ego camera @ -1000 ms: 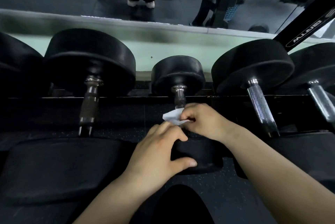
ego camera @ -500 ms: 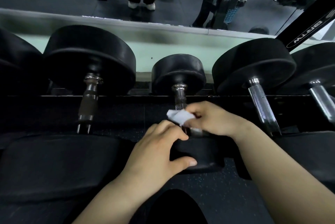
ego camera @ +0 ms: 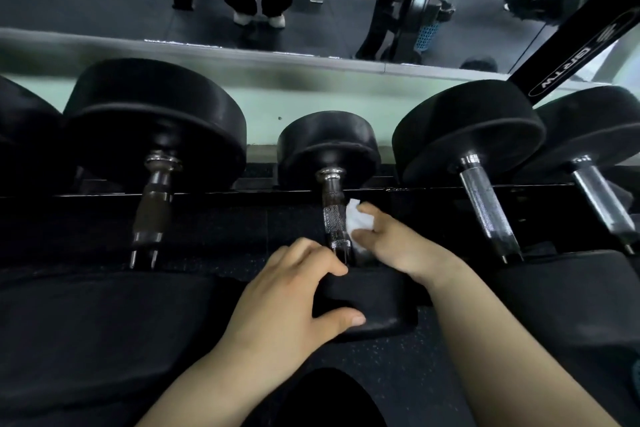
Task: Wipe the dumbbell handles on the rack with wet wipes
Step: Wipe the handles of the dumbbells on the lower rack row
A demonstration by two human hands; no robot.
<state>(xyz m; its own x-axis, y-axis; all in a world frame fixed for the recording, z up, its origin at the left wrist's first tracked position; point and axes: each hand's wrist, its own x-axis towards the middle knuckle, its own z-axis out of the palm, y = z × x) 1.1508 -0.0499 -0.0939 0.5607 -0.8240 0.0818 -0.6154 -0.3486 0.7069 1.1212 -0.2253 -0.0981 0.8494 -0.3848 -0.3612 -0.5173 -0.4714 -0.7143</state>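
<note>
Right hand pinches one crumpled white wet wipe against the right side of the small middle dumbbell's knurled chrome handle; left hand curls over its near black rubber head. Four handles show across the black rack rail, with open gaps between neighbours.

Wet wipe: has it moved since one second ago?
Yes. The wet wipe, pinched by the right hand, moved rightward: from across the middle dumbbell handle to its right side.

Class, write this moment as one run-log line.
step: wipe middle dumbbell handle | right hand: pinches wet wipe against handle | left hand: grips near weight head
</note>
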